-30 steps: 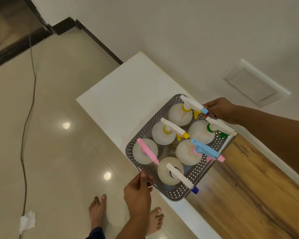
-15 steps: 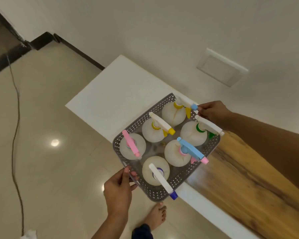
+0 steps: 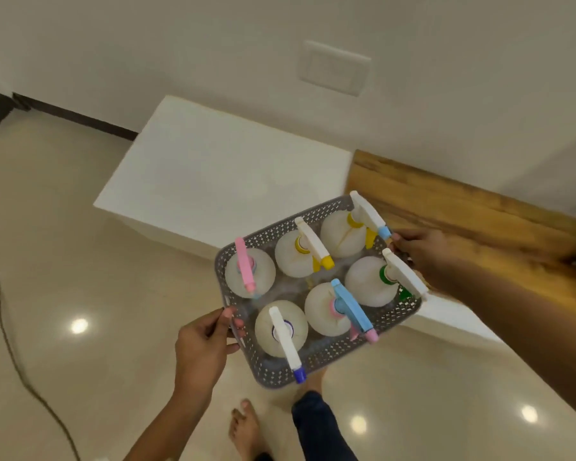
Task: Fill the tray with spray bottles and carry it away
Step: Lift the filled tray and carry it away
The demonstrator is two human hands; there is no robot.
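A grey perforated tray [image 3: 273,371] hangs in the air in front of me, partly over the floor and partly over the white counter's edge. It holds several white spray bottles standing upright, among them one with a pink trigger [image 3: 246,271], one with a yellow nozzle [image 3: 300,257] and one with a blue trigger [image 3: 346,306]. My left hand [image 3: 205,344] grips the tray's near left rim. My right hand [image 3: 419,252] grips the far right rim.
A white counter [image 3: 220,174] runs along the wall, joined on the right by a wooden top [image 3: 463,211]. A dark cable [image 3: 10,344] trails over the glossy tiled floor at left. My bare feet [image 3: 246,430] stand below the tray. A switch plate [image 3: 335,68] sits on the wall.
The tray has come off the counter and swung out toward the floor, both hands still gripping its rims. My view has turned to the right.
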